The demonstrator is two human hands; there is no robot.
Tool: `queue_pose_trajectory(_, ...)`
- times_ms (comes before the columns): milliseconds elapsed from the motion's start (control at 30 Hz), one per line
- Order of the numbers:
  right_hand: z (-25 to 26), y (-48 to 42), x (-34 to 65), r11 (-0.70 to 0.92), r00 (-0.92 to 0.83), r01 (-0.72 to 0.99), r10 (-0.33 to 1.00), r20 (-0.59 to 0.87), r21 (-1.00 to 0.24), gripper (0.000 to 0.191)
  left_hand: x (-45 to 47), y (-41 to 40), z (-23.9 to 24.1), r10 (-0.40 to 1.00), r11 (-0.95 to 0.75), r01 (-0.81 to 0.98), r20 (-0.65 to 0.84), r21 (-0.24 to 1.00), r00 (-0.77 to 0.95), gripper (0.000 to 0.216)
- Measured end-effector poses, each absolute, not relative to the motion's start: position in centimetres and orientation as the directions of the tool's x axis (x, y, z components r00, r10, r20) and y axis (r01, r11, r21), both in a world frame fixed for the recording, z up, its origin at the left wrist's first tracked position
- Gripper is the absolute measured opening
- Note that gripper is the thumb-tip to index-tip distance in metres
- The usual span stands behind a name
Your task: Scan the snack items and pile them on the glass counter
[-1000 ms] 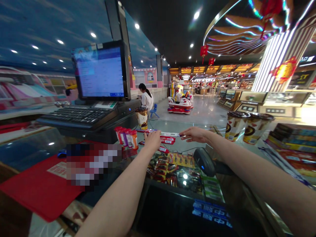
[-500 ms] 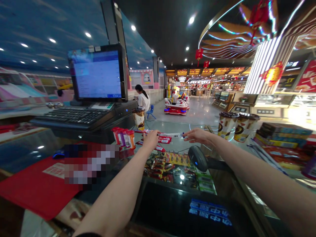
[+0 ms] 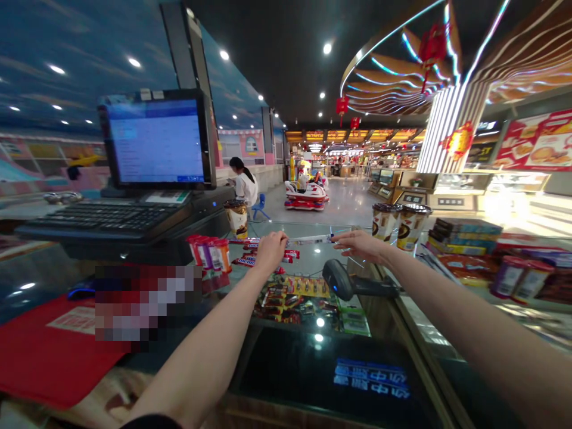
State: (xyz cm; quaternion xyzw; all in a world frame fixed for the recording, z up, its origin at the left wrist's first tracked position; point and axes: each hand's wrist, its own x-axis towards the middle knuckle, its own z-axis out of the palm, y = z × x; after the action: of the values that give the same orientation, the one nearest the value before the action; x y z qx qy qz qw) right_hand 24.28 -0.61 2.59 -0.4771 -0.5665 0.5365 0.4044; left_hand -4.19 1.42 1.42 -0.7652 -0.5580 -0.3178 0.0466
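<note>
Over the glass counter (image 3: 313, 268), my left hand (image 3: 271, 251) has curled fingers at the near side of a long thin white packet (image 3: 309, 241) and seems to pinch it. My right hand (image 3: 361, 244) reaches in from the other side, fingers stretched out, its tips at the packet's blue end. Left of my left hand, another stretch of thin red-and-blue wrapper shows; whether it is the same packet is hidden. Red candy bars (image 3: 246, 260) lie just below and left of that hand. A black barcode scanner (image 3: 338, 279) rests under my right hand.
A monitor (image 3: 156, 140) and keyboard (image 3: 96, 217) stand left, near small candy tubes (image 3: 210, 254) and a lidded cup (image 3: 236, 219). Two more cups (image 3: 412, 226), stacked boxes (image 3: 465, 235) and purple tubes (image 3: 507, 277) are right. A person (image 3: 245, 185) sits beyond the counter.
The view has turned slightly right, so the counter items appear shifted left. My hands stay at about the same places along the thin packet.
</note>
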Motion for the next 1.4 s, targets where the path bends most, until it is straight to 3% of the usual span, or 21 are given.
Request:
queue_pose_trajectory(200,2.4,-3.5,26.7,0.024,-0.134,0.062,0.991,0.016,-0.998,0.017,-1.1,1.2,0.8,0.846,-0.476,0.633,0.515,0.610,0.139,0.013)
queue_pose_trajectory(300,2.2,-4.9,27.9,0.040,-0.093,0.055,0.995,0.034,-0.998,0.018,0.5,0.9,0.2,0.902,-0.431,0.335,0.392,0.838,0.179,0.010)
queue_pose_trajectory(400,2.0,-6.3,29.1,0.069,-0.074,0.095,0.995,0.062,-0.993,0.019,1.8,0.3,-0.2,0.918,-0.323,0.078,0.293,0.943,0.268,0.023)
queue_pose_trajectory(467,1.9,-7.1,29.8,0.092,-0.061,0.152,0.995,0.084,-0.984,0.022,2.3,-0.1,-0.4,0.913,-0.300,0.041,0.274,0.953,0.302,0.030)
queue_pose_trajectory(633,1.0,-8.0,30.6,0.165,-0.048,0.348,0.986,0.158,-0.923,0.032,2.8,-0.9,-0.2,0.899,-0.337,0.153,0.270,0.929,0.344,0.044)
queue_pose_trajectory(967,-0.6,-6.8,30.7,0.316,-0.100,0.471,0.947,0.306,-0.824,0.036,2.8,-0.8,-0.5,0.925,-0.278,0.191,0.208,0.942,0.317,0.032)
queue_pose_trajectory(1400,-1.1,-8.4,31.5,0.460,-0.163,0.645,0.863,0.478,-0.610,0.034,1.5,-1.3,0.7,0.940,-0.287,0.258,0.220,0.922,0.260,0.037)
